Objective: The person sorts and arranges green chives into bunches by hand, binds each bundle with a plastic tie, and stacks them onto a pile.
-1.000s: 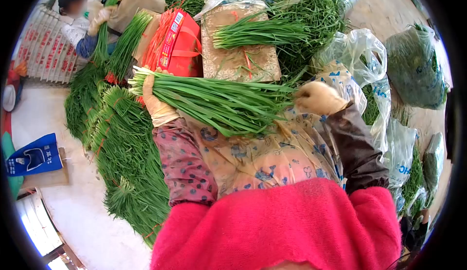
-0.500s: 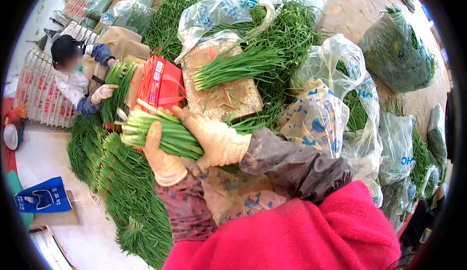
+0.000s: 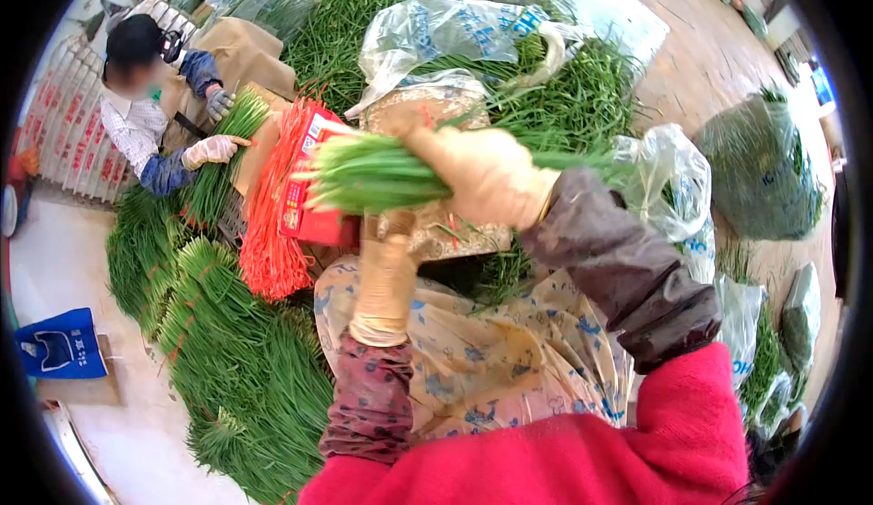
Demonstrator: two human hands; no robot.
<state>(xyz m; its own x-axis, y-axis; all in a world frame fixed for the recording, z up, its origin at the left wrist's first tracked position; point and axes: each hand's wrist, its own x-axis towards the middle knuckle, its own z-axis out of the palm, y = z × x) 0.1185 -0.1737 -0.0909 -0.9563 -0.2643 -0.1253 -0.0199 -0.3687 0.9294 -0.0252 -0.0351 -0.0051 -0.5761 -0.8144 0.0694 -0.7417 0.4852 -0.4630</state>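
A bunch of garlic chives (image 3: 373, 175) is held sideways in front of me, pale ends to the left and green tips to the right. My gloved right hand (image 3: 496, 178) is closed around its middle, slightly blurred. Just under the bunch is my gloved left hand (image 3: 384, 278); its fingers are smeared and partly hidden, so their grip does not show. Behind the bunch lies a worn board (image 3: 468, 240). Left of it stands a red box (image 3: 320, 225) with a hank of red ties (image 3: 273, 241) hanging beside it.
Tied chive bundles (image 3: 241, 341) are heaped at lower left. Loose chives (image 3: 382, 0) are piled beyond the board. Filled plastic bags (image 3: 764, 169) stand at right. A co-worker (image 3: 150, 119) at left handles chives. A patterned sheet (image 3: 509, 350) covers my lap.
My right hand and the bunch have moved up and to the right. My left hand has shifted right and now sits lower on the bunch. The view has shifted, showing more red ties.
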